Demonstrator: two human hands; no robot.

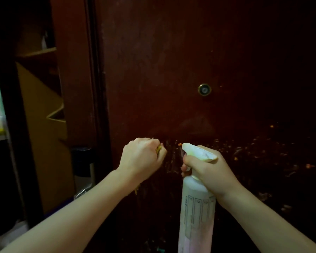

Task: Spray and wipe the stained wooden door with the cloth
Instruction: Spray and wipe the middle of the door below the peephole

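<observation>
A dark red-brown wooden door (171, 61) fills the view, with a brass peephole (204, 89). Orange specks and pale smears (254, 150) dot its lower right part. My left hand (142, 157) grips a bunched yellow cloth (159, 149), fist close against the door; most of the cloth is hidden in the fist. My right hand (206, 168) holds the neck of a white spray bottle (197, 212), fingers round the trigger, its nozzle pointing left at the door just right of the cloth.
The door frame (97, 88) runs down the left. Beyond it stands a wooden shelf unit (42, 106). A dark-lidded container (83, 167) sits on the floor by the frame. The scene is dim.
</observation>
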